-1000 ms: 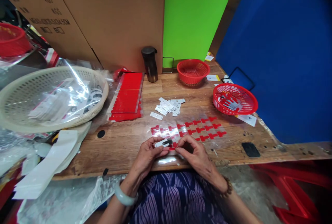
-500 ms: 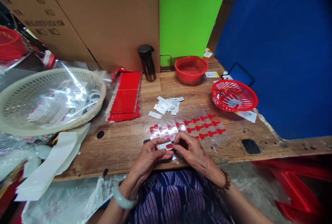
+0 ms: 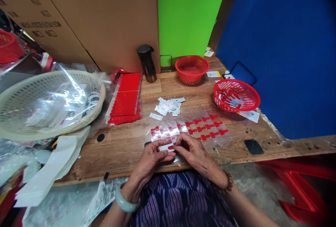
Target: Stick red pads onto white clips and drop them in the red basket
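A narrow, oblong white card (image 3: pixel 165 148) is held in the left hand (image 3: pixel 151 155), its length running roughly from nine to three o'clock. At its three o'clock end a small red piece (image 3: pixel 171 147) meets the right hand's (image 3: pixel 194 152) pinched fingertips. From twelve to two o'clock of the card, a clear sheet (image 3: pixel 195 126) bearing rows of red T-shaped pieces lies flat on the tabletop (image 3: pixel 118 153).

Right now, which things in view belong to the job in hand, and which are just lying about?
Seemingly in use:
- left hand, holding white piece
- right hand, pinching red piece
- rows of red cut-outs
- loose white pieces

Apparently lying about:
- dark flask
- black pad
- black disc
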A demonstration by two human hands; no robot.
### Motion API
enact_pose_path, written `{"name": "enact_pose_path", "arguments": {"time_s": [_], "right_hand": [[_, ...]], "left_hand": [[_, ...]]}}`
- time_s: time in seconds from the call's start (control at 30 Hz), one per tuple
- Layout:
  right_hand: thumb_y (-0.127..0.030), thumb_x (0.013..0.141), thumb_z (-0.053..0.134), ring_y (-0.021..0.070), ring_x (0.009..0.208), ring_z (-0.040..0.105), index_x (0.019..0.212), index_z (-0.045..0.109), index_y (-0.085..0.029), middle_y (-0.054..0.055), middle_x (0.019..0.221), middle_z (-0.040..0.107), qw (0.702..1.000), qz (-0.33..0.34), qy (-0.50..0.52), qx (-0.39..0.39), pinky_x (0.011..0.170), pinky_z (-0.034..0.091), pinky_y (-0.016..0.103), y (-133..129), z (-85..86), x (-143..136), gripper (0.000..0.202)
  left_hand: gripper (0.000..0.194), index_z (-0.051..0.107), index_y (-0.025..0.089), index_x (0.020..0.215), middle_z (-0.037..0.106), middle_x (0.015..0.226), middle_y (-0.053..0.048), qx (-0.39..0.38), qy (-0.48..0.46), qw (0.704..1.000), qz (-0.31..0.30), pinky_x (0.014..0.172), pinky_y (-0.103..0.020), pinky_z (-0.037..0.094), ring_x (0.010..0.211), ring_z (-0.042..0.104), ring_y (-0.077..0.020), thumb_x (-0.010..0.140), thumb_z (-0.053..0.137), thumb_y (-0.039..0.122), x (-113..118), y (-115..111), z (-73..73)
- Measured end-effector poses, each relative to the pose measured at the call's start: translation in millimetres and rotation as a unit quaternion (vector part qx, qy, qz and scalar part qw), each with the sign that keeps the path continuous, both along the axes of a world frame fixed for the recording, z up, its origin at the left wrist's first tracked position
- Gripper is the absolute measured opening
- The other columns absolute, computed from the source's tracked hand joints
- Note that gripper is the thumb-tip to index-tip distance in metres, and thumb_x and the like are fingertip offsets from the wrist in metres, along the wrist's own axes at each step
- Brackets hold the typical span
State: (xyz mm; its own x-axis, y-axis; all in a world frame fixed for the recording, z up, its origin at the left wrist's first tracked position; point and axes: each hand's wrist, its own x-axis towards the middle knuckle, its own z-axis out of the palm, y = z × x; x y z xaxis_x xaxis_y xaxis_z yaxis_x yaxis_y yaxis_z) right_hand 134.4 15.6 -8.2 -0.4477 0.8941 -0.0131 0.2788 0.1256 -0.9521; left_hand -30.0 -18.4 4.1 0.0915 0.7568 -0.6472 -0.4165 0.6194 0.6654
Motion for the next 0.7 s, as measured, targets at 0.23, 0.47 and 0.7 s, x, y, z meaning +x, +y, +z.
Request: {"name": "enact_pose_path", "arguments": {"time_s": [0.23, 0.47, 0.7], "right_hand": [[-0.009, 0.079, 0.052, 0.0105, 0.066, 0.047, 0.075, 0.049, -0.019, -0.004, 0.071, 0.052, 1.000, -0.003, 0.006, 0.000, 0.062, 0.036, 0.021, 1, -3.6, 0, 0.012], [-0.010, 0.078, 0.053, 0.0104, 0.065, 0.047, 0.074, 0.049, -0.019, -0.004, 0.070, 0.051, 1.000, -0.013, 0.003, -0.011, 0.061, 0.036, 0.021, 1, -2.9, -1, 0.011], [-0.013, 0.078, 0.053, 0.0111, 0.064, 0.046, 0.072, 0.048, -0.019, -0.004, 0.069, 0.050, 1.000, -0.017, -0.002, -0.021, 0.060, 0.036, 0.022, 0, -0.2, -2, 0.010]], "left_hand": [[0.035, 0.056, 0.008, 0.098, 0.073, 0.071, -0.012, -0.004, 0.003, 1.000, 0.002, 0.066, -0.020, 0.054, 0.065, 0.070, -0.0148, 0.066, 0.071, 0.006, 1, 1, 2.8], [0.040, 0.057, 0.009, 0.097, 0.073, 0.072, -0.011, 0.002, 0.005, 1.000, 0.003, 0.067, -0.021, 0.054, 0.066, 0.070, -0.0148, 0.062, 0.076, 0.009, 2, 1, 2.2], [0.044, 0.057, 0.009, 0.094, 0.073, 0.068, -0.009, 0.032, 0.058, 0.998, 0.008, 0.062, -0.020, 0.054, 0.060, 0.069, -0.0137, 0.059, 0.080, 0.023, 5, -1, -7.3]]}}
